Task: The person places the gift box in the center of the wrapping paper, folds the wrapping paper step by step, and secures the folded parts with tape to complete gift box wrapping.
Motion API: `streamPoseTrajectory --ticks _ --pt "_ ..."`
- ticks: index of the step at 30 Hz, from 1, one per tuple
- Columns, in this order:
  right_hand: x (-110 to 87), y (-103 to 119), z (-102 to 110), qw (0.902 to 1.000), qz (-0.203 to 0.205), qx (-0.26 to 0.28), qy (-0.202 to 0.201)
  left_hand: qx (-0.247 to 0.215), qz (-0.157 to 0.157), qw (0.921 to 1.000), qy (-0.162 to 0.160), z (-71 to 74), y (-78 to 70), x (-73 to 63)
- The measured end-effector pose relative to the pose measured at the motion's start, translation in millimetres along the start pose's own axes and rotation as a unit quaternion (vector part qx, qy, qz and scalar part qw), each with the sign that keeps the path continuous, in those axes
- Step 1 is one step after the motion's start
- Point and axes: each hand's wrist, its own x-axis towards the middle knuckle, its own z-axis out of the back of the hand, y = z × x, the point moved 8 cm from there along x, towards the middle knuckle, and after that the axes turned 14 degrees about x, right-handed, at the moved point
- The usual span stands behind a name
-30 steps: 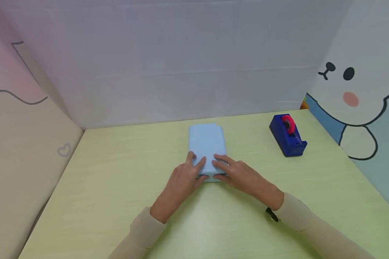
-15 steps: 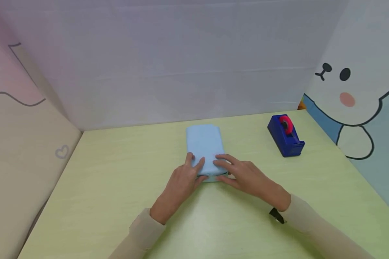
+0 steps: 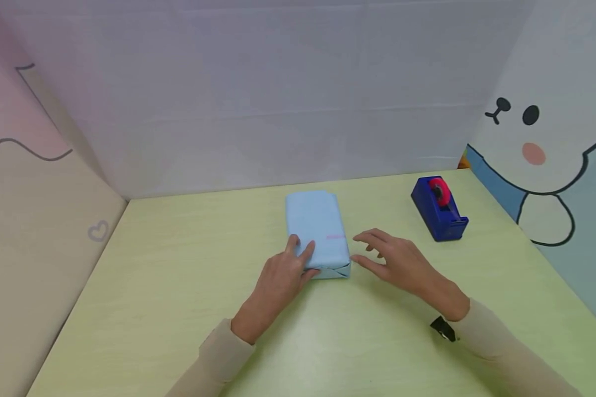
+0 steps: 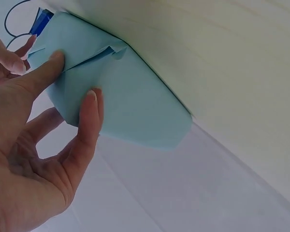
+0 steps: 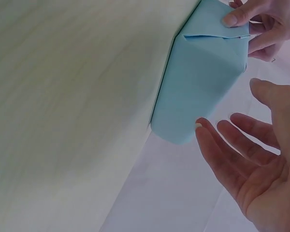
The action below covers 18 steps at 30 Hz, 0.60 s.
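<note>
Fingers on my left hand (image 3: 280,273) pinch the blue package (image 3: 314,216)
Right hand (image 3: 401,262) just beside it, fingers kinda spread

With 12 o'clock at the table's far edge, the person's bare right hand (image 3: 399,262) has lifted off the light-blue, rectangular, paper-wrapped package (image 3: 315,215) and shifted toward 3 o'clock, its fingertips now just beside it. The beige fabric sleeve (image 3: 487,331) moved likewise. The package's folded 5 o'clock corner (image 3: 342,271) and a thin pink streak (image 3: 335,237) near its 4 o'clock edge are now uncovered.
</note>
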Motion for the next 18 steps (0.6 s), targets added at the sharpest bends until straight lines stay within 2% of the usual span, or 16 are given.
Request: streamPoseTrajectory --ticks 5,12,14,18 --pt "-7.1 -10 9 0.9996 -0.019 -0.014 -0.013 0.028 0.0 0.9996 -0.009 2.5 -2.4 -0.5" --pt "-17.0 -22 24 0.9985 -0.036 -0.024 -0.033 0.094 0.0 0.9945 -0.047 3.5 -5.6 -1.0" --pt "-19.4 -25 27 0.9981 -0.045 -0.029 -0.032 0.089 0.002 0.9949 -0.048 3.7 -6.1 -1.1" --pt "-26.0 -34 34 0.996 -0.067 -0.047 -0.036 0.05 0.01 0.9979 -0.039 3.1 -5.9 -1.8"
